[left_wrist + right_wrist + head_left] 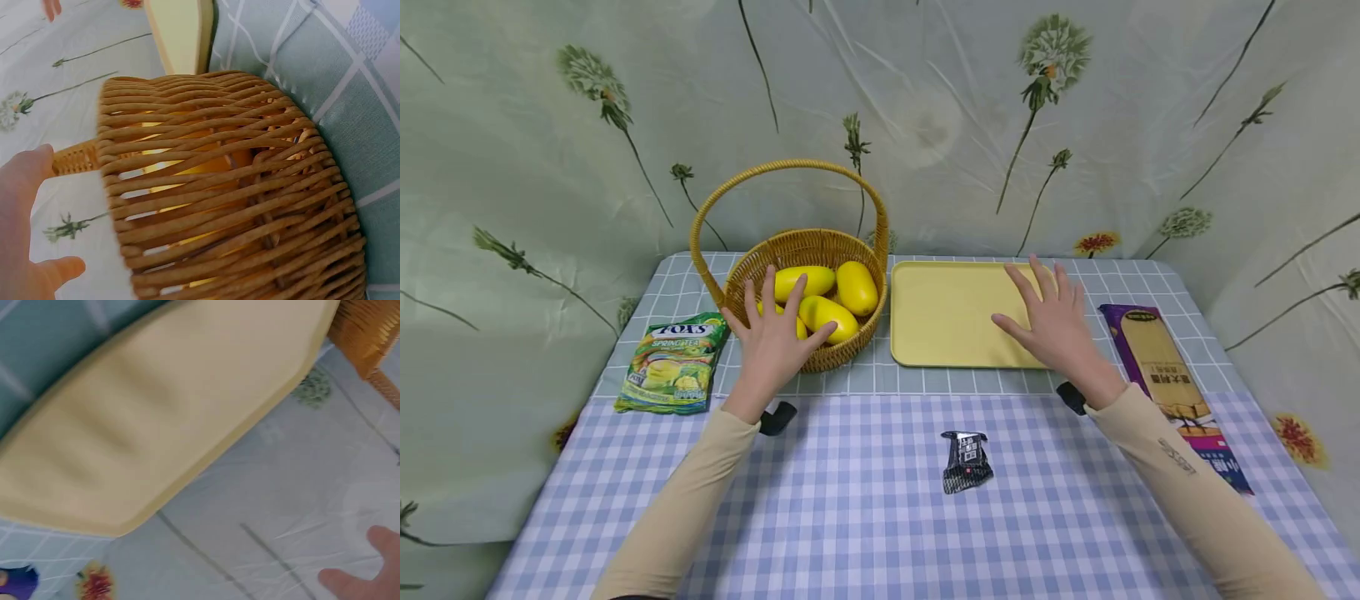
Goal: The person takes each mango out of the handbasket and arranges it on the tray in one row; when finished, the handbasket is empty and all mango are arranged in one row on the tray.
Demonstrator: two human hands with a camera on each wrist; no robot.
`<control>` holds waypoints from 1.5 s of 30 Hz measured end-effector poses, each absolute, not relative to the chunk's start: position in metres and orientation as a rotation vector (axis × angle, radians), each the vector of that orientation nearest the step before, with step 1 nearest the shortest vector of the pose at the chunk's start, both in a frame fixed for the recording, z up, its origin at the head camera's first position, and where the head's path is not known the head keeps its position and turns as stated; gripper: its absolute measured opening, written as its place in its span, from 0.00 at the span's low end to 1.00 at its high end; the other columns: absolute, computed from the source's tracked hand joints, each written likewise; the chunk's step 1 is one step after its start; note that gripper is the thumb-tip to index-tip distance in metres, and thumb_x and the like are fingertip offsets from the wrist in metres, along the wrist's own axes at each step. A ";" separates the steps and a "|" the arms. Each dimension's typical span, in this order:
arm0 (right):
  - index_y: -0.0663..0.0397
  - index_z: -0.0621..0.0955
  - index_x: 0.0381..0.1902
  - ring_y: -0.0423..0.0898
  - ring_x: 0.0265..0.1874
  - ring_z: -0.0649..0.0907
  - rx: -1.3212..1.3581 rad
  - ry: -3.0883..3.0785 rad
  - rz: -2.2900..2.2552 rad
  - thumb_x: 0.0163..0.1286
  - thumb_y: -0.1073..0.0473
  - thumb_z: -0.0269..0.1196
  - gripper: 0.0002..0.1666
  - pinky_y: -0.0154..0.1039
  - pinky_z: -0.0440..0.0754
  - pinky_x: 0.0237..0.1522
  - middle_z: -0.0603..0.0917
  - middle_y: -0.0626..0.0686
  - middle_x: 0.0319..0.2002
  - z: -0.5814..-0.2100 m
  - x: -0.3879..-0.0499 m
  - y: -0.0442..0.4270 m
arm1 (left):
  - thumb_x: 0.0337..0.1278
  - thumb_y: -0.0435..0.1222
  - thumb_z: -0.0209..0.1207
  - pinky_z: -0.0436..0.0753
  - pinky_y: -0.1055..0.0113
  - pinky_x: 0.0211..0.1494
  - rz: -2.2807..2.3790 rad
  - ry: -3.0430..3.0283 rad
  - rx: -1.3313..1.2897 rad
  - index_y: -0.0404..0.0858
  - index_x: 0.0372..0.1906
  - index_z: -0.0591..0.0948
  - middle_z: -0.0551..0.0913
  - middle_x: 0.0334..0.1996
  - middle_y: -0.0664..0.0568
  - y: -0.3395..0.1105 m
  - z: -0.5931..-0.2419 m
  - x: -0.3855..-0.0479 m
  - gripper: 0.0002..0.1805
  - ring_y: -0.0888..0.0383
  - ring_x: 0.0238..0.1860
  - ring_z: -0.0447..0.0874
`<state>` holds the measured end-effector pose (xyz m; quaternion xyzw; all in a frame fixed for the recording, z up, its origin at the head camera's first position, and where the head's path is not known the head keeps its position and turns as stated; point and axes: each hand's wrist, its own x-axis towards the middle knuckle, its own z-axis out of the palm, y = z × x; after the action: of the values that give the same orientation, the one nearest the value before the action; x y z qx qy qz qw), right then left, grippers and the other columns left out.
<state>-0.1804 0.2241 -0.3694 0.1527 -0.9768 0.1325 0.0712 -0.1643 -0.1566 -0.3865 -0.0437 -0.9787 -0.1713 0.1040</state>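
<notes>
With its fingers spread, my left hand (pixel 772 346) hovers over the front of a wicker basket (pixel 829 360) and holds nothing. Several yellow mangoes (pixel 857 288) lie in the basket, partly hidden behind the fingers. The basket's tall handle (pixel 790 164) arches over it. In the left wrist view the woven side (pixel 231 187) fills the middle, yellow showing through the gaps. My right hand (pixel 1055 327), fingers also spread, is above the right end of a pale yellow tray (pixel 958 312) and grips nothing. The right wrist view shows the bare tray (pixel 181 394) close up, with shadows on it.
A green Fox's Spring Tea candy bag (pixel 673 365) lies left of the basket. To the tray's right is a long purple pasta packet (pixel 1172 383), partly behind the right forearm. A small black crumpled packet (pixel 967 462) sits on the checked cloth (pixel 865 517) in front.
</notes>
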 end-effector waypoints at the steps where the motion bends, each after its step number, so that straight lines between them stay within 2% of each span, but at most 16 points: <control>1: 0.48 0.52 0.76 0.70 0.69 0.44 0.501 -2.920 0.404 0.69 0.40 0.58 0.46 0.72 0.42 0.63 0.47 0.65 0.73 -0.368 -0.182 0.220 | 0.56 0.64 0.55 0.28 0.26 0.59 -0.521 -2.873 -0.133 0.47 0.75 0.56 0.36 0.75 0.42 -0.157 -0.385 -0.162 0.47 0.34 0.72 0.29; 5: 0.52 0.54 0.75 0.69 0.69 0.47 0.692 -2.808 0.524 0.68 0.47 0.62 0.45 0.66 0.44 0.66 0.51 0.66 0.72 -0.362 -0.187 0.199 | 0.58 0.59 0.58 0.35 0.25 0.60 -0.606 -2.799 -0.148 0.45 0.74 0.59 0.40 0.75 0.41 -0.163 -0.377 -0.152 0.44 0.34 0.72 0.34; 10: 0.54 0.56 0.74 0.60 0.70 0.53 0.892 -2.656 0.769 0.68 0.53 0.64 0.44 0.57 0.51 0.68 0.56 0.63 0.71 -0.356 -0.195 0.166 | 0.62 0.55 0.57 0.45 0.30 0.64 -0.791 -2.669 -0.164 0.44 0.73 0.61 0.45 0.74 0.41 -0.175 -0.369 -0.139 0.39 0.36 0.72 0.40; 17: 0.53 0.57 0.74 0.51 0.70 0.58 1.106 -2.595 1.016 0.70 0.54 0.61 0.41 0.50 0.57 0.68 0.59 0.57 0.71 -0.355 -0.209 0.108 | 0.67 0.40 0.57 0.58 0.38 0.65 -1.328 -2.363 -0.137 0.38 0.69 0.67 0.56 0.71 0.43 -0.193 -0.371 -0.123 0.28 0.45 0.70 0.52; 21: 0.52 0.56 0.74 0.54 0.65 0.66 1.204 -2.631 1.161 0.71 0.55 0.60 0.40 0.48 0.65 0.64 0.61 0.56 0.70 -0.360 -0.215 0.078 | 0.68 0.35 0.55 0.62 0.42 0.65 -1.569 -2.218 -0.025 0.37 0.68 0.69 0.62 0.67 0.44 -0.200 -0.377 -0.115 0.25 0.45 0.67 0.58; 25: 0.51 0.56 0.74 0.57 0.56 0.74 1.235 -2.694 1.293 0.71 0.56 0.60 0.39 0.46 0.75 0.55 0.61 0.56 0.70 -0.367 -0.223 0.055 | 0.70 0.37 0.53 0.63 0.45 0.66 -1.764 -2.190 0.142 0.42 0.71 0.65 0.60 0.69 0.50 -0.204 -0.385 -0.112 0.26 0.46 0.68 0.59; 28: 0.50 0.56 0.75 0.57 0.56 0.75 1.247 -2.744 1.356 0.72 0.55 0.59 0.38 0.45 0.77 0.54 0.60 0.55 0.71 -0.370 -0.231 0.043 | 0.71 0.39 0.51 0.63 0.48 0.67 -1.912 -2.176 0.244 0.45 0.73 0.61 0.56 0.72 0.53 -0.207 -0.394 -0.114 0.28 0.48 0.68 0.59; 33: 0.47 0.56 0.75 0.55 0.59 0.72 1.255 -2.920 1.281 0.73 0.52 0.57 0.37 0.47 0.73 0.57 0.61 0.57 0.70 -0.369 -0.242 0.030 | 0.72 0.38 0.49 0.63 0.51 0.67 -2.128 -2.119 0.313 0.48 0.75 0.56 0.47 0.75 0.54 -0.209 -0.410 -0.121 0.31 0.49 0.68 0.58; 38: 0.43 0.56 0.75 0.53 0.60 0.72 1.271 -3.137 1.004 0.74 0.47 0.55 0.36 0.49 0.70 0.58 0.62 0.53 0.71 -0.364 -0.249 0.019 | 0.73 0.39 0.48 0.63 0.50 0.67 -2.225 -2.117 0.341 0.51 0.76 0.52 0.39 0.75 0.57 -0.210 -0.419 -0.128 0.33 0.48 0.69 0.55; 41: 0.42 0.56 0.75 0.52 0.50 0.77 1.282 -3.210 0.926 0.75 0.48 0.53 0.35 0.47 0.74 0.50 0.62 0.52 0.71 -0.362 -0.252 0.014 | 0.73 0.38 0.47 0.63 0.49 0.67 -2.269 -2.091 0.354 0.51 0.76 0.51 0.37 0.76 0.56 -0.209 -0.422 -0.132 0.33 0.50 0.70 0.53; 45: 0.41 0.56 0.75 0.49 0.43 0.75 1.267 -3.286 0.893 0.76 0.53 0.50 0.32 0.43 0.71 0.45 0.63 0.53 0.70 -0.363 -0.256 0.010 | 0.74 0.36 0.46 0.64 0.48 0.66 -2.288 -2.061 0.355 0.50 0.76 0.50 0.38 0.75 0.52 -0.207 -0.424 -0.135 0.32 0.50 0.70 0.53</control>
<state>-0.2563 0.0097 -0.3631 0.3382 -0.8773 0.2384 -0.2433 -0.1351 -0.2073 -0.4240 0.1144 -0.6647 -0.7380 0.0211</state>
